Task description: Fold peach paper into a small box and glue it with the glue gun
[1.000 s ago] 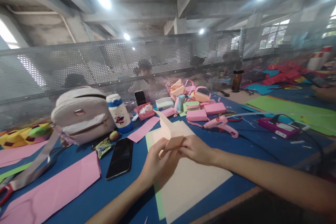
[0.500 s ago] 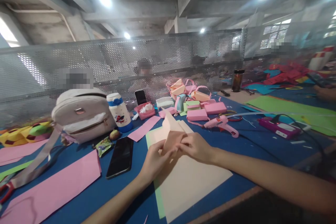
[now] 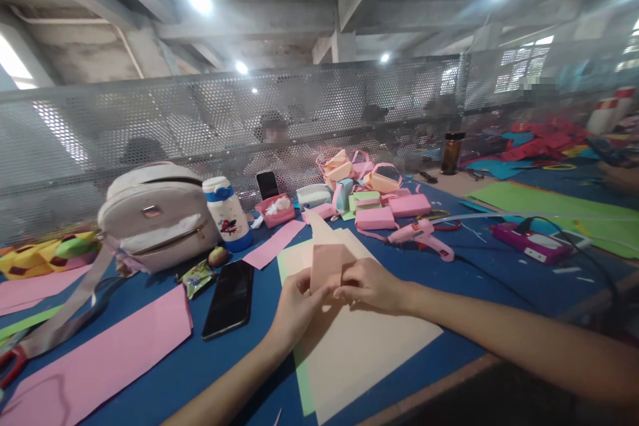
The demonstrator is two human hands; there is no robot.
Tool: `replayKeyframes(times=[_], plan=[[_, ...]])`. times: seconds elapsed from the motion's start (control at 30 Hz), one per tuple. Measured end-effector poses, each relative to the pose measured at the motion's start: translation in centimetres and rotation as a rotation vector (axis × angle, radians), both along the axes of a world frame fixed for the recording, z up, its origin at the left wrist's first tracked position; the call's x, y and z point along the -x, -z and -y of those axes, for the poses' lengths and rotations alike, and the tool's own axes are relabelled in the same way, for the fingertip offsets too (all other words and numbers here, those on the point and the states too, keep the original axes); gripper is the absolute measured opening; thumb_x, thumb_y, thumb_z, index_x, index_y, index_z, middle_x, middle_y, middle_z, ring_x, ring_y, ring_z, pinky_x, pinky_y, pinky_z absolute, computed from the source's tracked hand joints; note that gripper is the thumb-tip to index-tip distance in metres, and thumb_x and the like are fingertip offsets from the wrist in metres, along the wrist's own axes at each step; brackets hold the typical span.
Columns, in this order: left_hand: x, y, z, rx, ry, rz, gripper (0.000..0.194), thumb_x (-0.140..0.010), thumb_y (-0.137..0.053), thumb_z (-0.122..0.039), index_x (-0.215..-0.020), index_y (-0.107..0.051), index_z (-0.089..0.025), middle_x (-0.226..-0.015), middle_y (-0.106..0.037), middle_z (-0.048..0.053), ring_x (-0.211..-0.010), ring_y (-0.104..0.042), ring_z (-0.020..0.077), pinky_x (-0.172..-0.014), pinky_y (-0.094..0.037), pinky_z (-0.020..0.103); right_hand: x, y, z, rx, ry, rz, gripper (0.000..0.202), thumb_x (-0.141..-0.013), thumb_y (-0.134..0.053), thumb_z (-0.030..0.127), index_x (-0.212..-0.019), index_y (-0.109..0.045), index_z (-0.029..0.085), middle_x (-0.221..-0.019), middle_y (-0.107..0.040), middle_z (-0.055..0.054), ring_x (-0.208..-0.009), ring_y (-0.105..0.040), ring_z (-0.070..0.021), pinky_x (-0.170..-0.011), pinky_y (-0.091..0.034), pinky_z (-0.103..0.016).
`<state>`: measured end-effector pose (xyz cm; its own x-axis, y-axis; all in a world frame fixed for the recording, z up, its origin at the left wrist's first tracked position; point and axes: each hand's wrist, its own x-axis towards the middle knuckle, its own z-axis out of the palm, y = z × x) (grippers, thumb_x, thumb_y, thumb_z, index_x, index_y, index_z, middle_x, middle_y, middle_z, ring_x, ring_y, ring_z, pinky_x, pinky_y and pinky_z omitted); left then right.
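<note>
A folded peach paper piece (image 3: 327,266) is held up between both hands, its near face towards me and a paler strip reaching away behind it. My left hand (image 3: 298,303) pinches its lower left side. At its lower right edge, my right hand (image 3: 368,286) closes its thumb and fingers on the same piece. The hands nearly meet below it. Beneath them lies a large peach sheet (image 3: 369,346), with a green sheet (image 3: 303,383) showing under its left edge.
A black phone (image 3: 228,299) lies to the left, near a white backpack (image 3: 160,219) and a bottle (image 3: 227,213). Beyond the hands are small pink boxes (image 3: 374,218), a pink glue gun (image 3: 422,238) and a purple power strip (image 3: 532,243). A perforated screen (image 3: 309,100) stands behind.
The folded peach piece has tipped lower, and its near face now shows flatter and squarer. Both hands have shifted slightly while keeping hold.
</note>
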<state>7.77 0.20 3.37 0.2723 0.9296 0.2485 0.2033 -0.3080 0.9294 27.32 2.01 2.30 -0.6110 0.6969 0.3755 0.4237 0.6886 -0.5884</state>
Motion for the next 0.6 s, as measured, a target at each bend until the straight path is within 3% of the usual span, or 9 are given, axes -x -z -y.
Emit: replayKeyframes(times=[0.13,0.3,0.6], plan=[[0.1,0.3,0.0,0.009,0.055,0.009,0.036,-0.081,-0.069,-0.048,-0.080,-0.077,-0.013,-0.081,-0.079,0.008,-0.074,-0.071,0.0244,-0.066,-0.053,0.028,0.0,0.3,-0.3,-0.088,0.057,0.012,0.038,-0.096,-0.058,0.039,-0.071,-0.072,0.015,-0.068,-0.070,-0.003,-0.059,-0.057,-0.0124,-0.057,-0.034,-0.023],[0.3,0.9,-0.1,-0.018,0.134,0.062,0.034,-0.087,-0.064,-0.046,-0.095,-0.075,-0.015,-0.096,-0.078,0.009,-0.090,-0.071,0.0258,-0.079,-0.054,0.031,0.0,0.4,-0.5,-0.091,0.071,-0.054,0.037,-0.095,-0.058,0.034,-0.065,-0.068,0.014,-0.069,-0.069,-0.004,-0.060,-0.057,-0.0118,-0.057,-0.033,-0.023],[0.2,0.8,-0.5,-0.019,0.050,0.100,0.032,-0.079,-0.072,-0.039,-0.099,-0.070,-0.014,-0.098,-0.076,0.010,-0.091,-0.071,0.0273,-0.078,-0.055,0.034,0.2,0.0,-0.1,-0.055,0.092,-0.084,0.049,-0.094,-0.055,0.039,-0.051,-0.058,0.015,-0.054,-0.057,0.000,-0.049,-0.045,-0.0091,-0.050,-0.026,-0.024]])
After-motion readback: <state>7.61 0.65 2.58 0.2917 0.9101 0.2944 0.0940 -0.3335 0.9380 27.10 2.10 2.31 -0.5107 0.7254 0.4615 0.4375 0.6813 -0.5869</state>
